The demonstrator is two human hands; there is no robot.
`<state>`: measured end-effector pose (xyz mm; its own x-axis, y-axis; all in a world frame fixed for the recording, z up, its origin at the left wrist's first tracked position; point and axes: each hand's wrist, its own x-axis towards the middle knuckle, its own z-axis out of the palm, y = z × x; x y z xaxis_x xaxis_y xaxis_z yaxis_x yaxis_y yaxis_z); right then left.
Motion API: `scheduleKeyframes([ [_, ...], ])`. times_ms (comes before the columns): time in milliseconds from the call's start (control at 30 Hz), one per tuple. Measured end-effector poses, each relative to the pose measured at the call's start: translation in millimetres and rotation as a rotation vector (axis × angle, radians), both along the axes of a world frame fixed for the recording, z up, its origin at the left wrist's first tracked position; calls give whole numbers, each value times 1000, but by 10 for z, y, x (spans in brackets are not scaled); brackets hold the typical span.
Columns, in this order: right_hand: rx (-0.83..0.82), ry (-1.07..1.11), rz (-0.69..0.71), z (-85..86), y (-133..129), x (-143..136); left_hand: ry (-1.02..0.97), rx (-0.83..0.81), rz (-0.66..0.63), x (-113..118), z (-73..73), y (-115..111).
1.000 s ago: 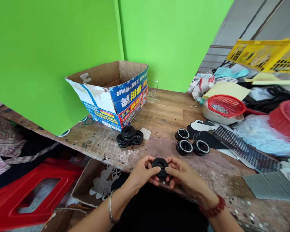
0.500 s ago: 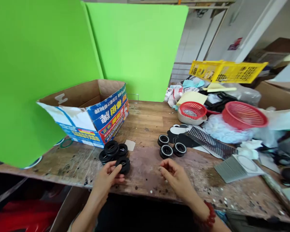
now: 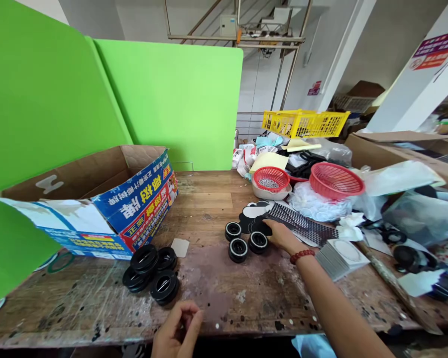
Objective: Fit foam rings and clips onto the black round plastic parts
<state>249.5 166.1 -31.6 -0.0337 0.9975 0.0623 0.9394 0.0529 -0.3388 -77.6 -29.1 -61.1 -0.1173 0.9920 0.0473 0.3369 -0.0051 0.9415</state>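
Note:
My left hand (image 3: 178, 332) is at the front edge of the table, thumb and index finger curled together, with nothing seen in it. Just beyond it lies a black round disc-like part (image 3: 165, 287), in a cluster with several others, one of them stacked on top (image 3: 144, 259). My right hand (image 3: 280, 235) reaches over black flat cut-outs (image 3: 260, 225), right beside a black round part with a pale ring (image 3: 258, 242). Two similar pale-ringed parts (image 3: 238, 249) sit to its left. The right fingertips are mostly hidden, so any hold there cannot be made out.
A blue printed cardboard box (image 3: 145, 199) stands at left before green panels (image 3: 171, 99). Red baskets (image 3: 336, 180), a perforated dark strip (image 3: 302, 220) and a stack of grey cards (image 3: 339, 258) lie at right. A small beige square (image 3: 179, 247) lies mid-table.
My left hand has let go of the black round part and drawn back toward the table edge. My right hand has reached forward to the cut-outs. The view has turned right and up.

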Motion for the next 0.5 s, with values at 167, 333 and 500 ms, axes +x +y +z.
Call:
scheduleKeyframes([
  [167,52,-19,5,-43,-23,3,100,161,-138,425,250,421],
  [333,194,19,-50,-80,-99,-23,122,264,-162,793,290,1046],
  [500,376,114,-177,-149,-284,-93,89,163,-90,1031,157,1622],
])
